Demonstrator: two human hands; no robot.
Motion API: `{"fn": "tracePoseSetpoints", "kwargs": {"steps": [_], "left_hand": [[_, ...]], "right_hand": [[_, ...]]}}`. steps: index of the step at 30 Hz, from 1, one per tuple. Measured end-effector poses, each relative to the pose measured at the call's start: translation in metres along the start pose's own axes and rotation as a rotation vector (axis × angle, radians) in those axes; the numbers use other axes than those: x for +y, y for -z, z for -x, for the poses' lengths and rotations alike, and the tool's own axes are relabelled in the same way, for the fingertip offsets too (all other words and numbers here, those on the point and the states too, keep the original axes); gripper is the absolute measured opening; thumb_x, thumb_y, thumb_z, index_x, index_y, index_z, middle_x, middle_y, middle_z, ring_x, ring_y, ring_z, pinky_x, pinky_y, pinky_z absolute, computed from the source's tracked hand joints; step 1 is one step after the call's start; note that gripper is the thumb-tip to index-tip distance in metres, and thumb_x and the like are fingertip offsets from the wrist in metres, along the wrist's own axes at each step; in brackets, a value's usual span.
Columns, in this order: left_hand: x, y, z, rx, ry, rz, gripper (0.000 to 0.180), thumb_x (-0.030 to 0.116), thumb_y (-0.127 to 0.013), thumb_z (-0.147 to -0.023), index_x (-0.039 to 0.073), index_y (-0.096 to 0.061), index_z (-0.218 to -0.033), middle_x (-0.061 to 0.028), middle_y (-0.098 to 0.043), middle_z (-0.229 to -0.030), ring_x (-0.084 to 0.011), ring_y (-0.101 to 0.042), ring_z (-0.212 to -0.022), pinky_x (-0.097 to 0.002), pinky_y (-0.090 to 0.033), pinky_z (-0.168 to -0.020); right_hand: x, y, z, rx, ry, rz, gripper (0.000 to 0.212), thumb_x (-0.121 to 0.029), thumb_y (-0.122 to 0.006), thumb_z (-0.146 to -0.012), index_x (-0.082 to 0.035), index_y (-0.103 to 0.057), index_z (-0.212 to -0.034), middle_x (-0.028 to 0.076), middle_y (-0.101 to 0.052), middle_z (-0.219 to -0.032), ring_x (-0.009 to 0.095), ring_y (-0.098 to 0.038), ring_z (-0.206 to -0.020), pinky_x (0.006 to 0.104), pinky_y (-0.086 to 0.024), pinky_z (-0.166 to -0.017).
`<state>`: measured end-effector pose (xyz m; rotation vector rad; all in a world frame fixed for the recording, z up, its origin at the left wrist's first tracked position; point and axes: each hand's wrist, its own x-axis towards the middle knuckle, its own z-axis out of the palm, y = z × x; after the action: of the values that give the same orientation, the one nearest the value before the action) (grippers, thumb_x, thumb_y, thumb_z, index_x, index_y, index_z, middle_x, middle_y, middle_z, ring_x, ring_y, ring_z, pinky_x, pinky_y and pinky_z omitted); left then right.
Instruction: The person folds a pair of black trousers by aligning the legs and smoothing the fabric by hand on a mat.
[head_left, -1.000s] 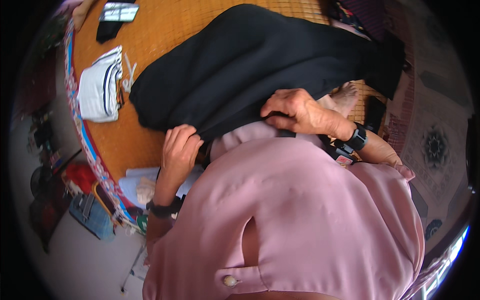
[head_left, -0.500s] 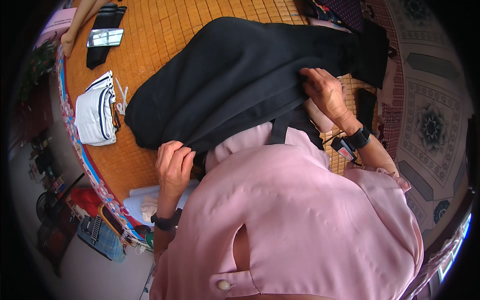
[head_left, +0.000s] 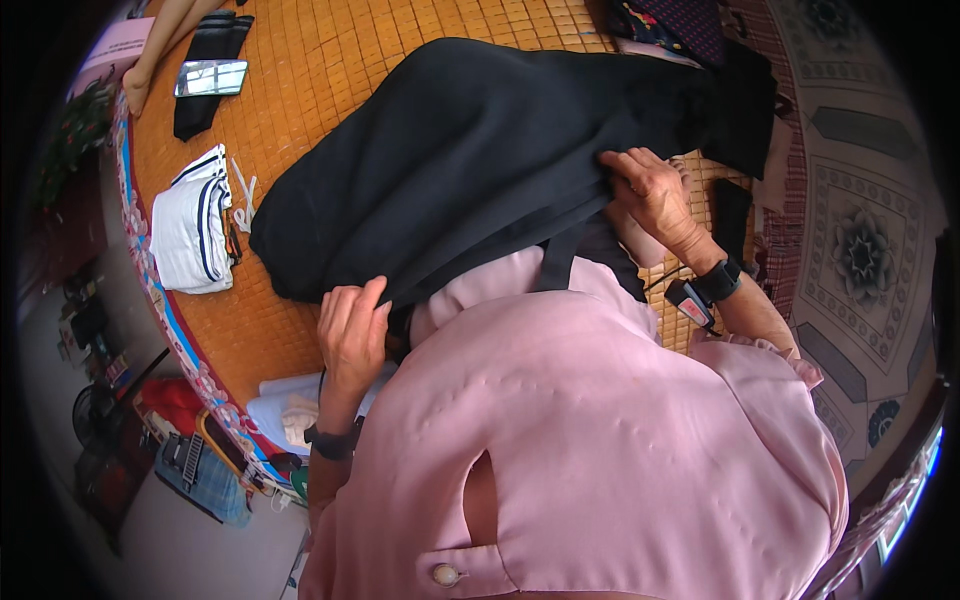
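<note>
A large black cloth garment (head_left: 450, 170) lies spread over my lap and the mat, softly wrinkled. Beside its near left edge is my left hand (head_left: 352, 335), fingers extended and a little apart, the fingertips close to the fabric. My right hand (head_left: 655, 200) is at the garment's right side, its fingers bent with the edge of the black cloth between them. The thumb is partly hidden. Both wrists wear dark bands, and a small device (head_left: 690, 302) on a cord hangs by the right wrist.
A folded white garment with dark stripes (head_left: 190, 235) lies left on the woven orange mat (head_left: 300, 60). Beyond it, a phone-like shiny slab (head_left: 210, 77) rests on folded black cloth (head_left: 190, 120). More clothes (head_left: 745, 110) lie at the right edge. Another person's leg (head_left: 150, 65) shows top left.
My left fingers have loosened from the garment's edge, and the index finger has lifted. The right hand has shifted down slightly, its fingers straighter. The garment has barely moved.
</note>
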<state>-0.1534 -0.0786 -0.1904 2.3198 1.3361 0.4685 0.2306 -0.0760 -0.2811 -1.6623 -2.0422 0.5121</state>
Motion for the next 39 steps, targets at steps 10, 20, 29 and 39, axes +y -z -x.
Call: {"fn": "tracePoseSetpoints", "kwargs": {"steps": [10, 20, 29, 39], "left_hand": [[-0.006, -0.002, 0.005, 0.028, -0.111, -0.036, 0.016, 0.001, -0.066, -0.07, 0.001, -0.062, -0.086, -0.0095, -0.054, -0.079, -0.026, -0.055, -0.074, -0.0365, -0.042, -0.064], [-0.002, -0.003, -0.011, 0.053, -0.137, 0.023, 0.012, -0.006, -0.058, -0.072, -0.001, -0.057, -0.083, -0.014, -0.055, -0.078, -0.0312, -0.054, -0.072, -0.039, -0.044, -0.064], [0.008, -0.016, -0.026, -0.256, -0.068, 0.028, 0.01, 0.0, -0.06, -0.07, 0.002, -0.057, -0.079, -0.0113, -0.054, -0.077, -0.0289, -0.052, -0.072, -0.0382, -0.039, -0.067], [0.006, -0.028, -0.031, -0.314, -0.051, 0.045, 0.011, 0.0, -0.06, -0.07, 0.002, -0.057, -0.08, -0.0111, -0.055, -0.078, -0.03, -0.052, -0.074, -0.0383, -0.04, -0.068]], "right_hand": [[0.005, 0.003, 0.008, 0.083, 0.083, -0.087, 0.02, 0.002, -0.066, -0.063, -0.007, -0.056, -0.078, 0.006, -0.057, -0.08, 0.026, -0.057, -0.076, 0.0348, -0.046, -0.064], [0.008, 0.033, -0.005, 0.182, 0.052, -0.004, 0.022, 0.005, -0.06, -0.063, -0.006, -0.059, -0.083, 0.007, -0.055, -0.074, 0.026, -0.056, -0.071, 0.0343, -0.046, -0.061], [0.036, 0.007, 0.017, 0.037, -0.009, 0.085, 0.026, -0.007, -0.061, -0.058, -0.015, -0.059, -0.082, 0.006, -0.051, -0.075, 0.027, -0.055, -0.079, 0.042, -0.038, -0.07], [0.115, 0.004, 0.031, 0.194, -0.942, -0.658, 0.02, -0.009, -0.057, -0.08, -0.001, -0.057, -0.099, 0.009, -0.063, -0.085, 0.017, -0.061, -0.079, 0.0283, -0.049, -0.07]]}}
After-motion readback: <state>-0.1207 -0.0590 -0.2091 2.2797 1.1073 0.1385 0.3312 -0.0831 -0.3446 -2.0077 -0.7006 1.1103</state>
